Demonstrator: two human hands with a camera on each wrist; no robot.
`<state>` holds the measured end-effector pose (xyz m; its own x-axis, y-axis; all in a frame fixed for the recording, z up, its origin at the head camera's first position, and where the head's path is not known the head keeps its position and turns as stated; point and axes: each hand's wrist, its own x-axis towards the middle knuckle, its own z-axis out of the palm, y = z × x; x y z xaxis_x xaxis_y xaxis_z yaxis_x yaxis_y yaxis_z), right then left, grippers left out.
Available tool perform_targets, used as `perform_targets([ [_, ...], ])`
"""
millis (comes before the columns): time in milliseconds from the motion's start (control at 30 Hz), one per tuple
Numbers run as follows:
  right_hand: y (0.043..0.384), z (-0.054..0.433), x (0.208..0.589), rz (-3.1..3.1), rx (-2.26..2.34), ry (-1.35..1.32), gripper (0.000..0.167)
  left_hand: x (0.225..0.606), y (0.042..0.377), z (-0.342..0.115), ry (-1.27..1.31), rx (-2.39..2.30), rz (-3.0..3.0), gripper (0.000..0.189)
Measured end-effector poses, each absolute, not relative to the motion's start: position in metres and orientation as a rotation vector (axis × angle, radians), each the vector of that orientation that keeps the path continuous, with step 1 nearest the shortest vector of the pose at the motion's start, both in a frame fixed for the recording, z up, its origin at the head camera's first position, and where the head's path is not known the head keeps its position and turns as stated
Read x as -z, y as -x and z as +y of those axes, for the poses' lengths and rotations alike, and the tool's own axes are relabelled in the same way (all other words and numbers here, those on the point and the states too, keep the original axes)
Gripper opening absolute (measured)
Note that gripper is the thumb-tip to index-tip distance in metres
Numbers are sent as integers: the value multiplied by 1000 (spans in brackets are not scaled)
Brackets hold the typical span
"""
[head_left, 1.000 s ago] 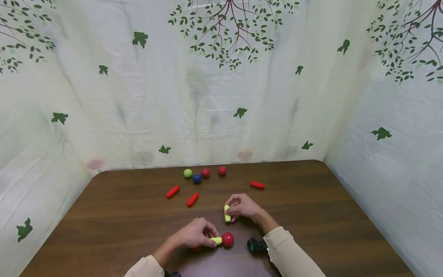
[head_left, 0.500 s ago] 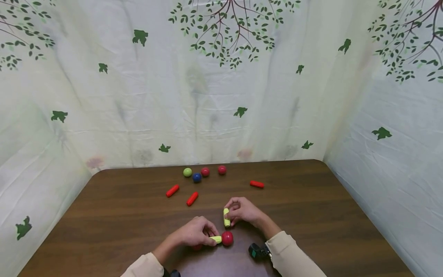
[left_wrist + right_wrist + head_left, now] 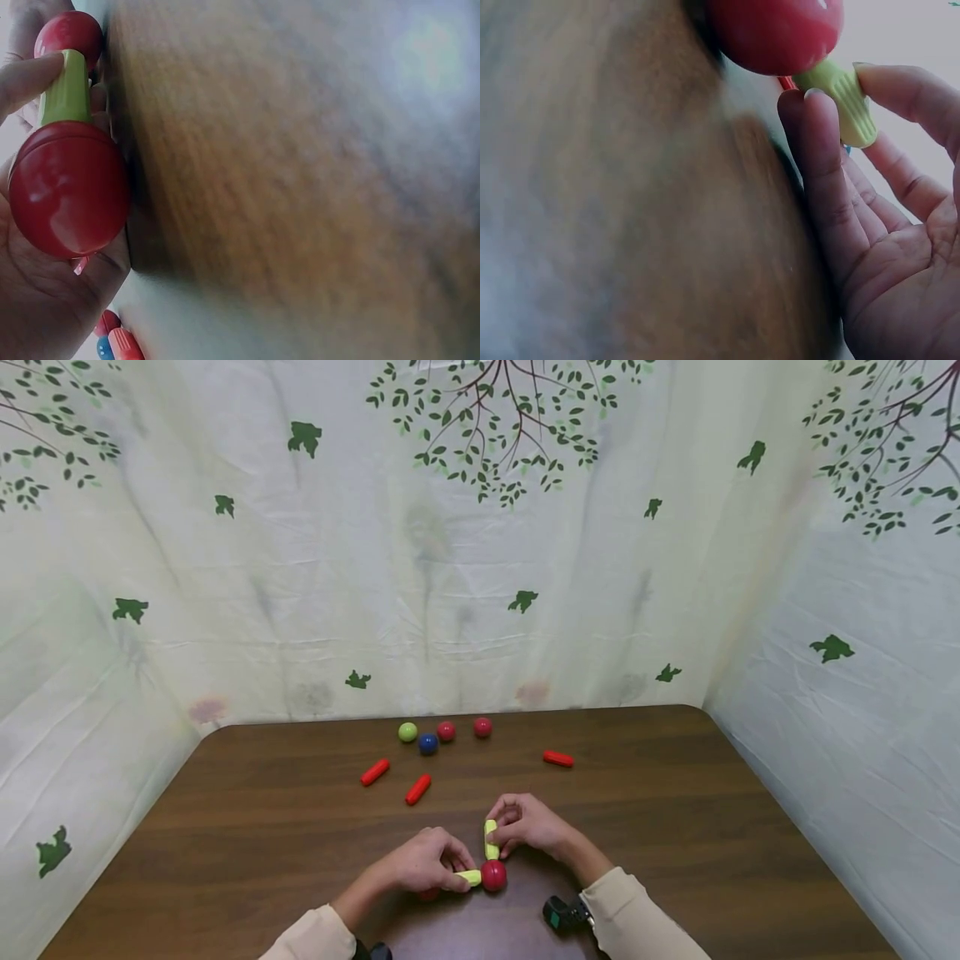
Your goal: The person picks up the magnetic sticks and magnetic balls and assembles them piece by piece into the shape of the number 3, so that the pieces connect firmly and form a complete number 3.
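Note:
My left hand point(image 3: 423, 862) pinches a yellow-green ribbed stick point(image 3: 69, 90) low over the table, thumb on its side. The stick joins two red balls; one red ball point(image 3: 69, 191) sits by the palm, mostly hidden under the hand in the head view. Off the stick's right end is the other red ball point(image 3: 493, 876). With thumb and fingers, my right hand point(image 3: 534, 828) pinches a second yellow-green stick point(image 3: 853, 106), pointing away from me. Its near end meets that right-hand red ball, also large in the right wrist view; whether it is inserted I cannot tell.
Farther back on the brown table point(image 3: 262, 827) are a green ball point(image 3: 407, 732), a blue ball point(image 3: 427, 744) and two red balls point(image 3: 482, 727). Red sticks lie nearer: two at the left point(image 3: 417, 789), one at the right point(image 3: 558, 759). A leaf-patterned curtain point(image 3: 450, 568) surrounds the table.
My right hand has moved toward me with its yellow-green stick, whose near end has come from apart to meeting the red ball. The left hand stays nearly still, holding its stick.

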<state>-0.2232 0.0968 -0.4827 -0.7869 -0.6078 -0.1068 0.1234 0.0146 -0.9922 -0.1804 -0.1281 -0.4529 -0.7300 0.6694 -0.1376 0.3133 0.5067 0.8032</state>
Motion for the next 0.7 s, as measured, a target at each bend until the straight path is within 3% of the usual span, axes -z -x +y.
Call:
perform_targets([
  [700,223,97,487,1783,1830,556,21,457,184,-128,-837,-1112,2307,8],
])
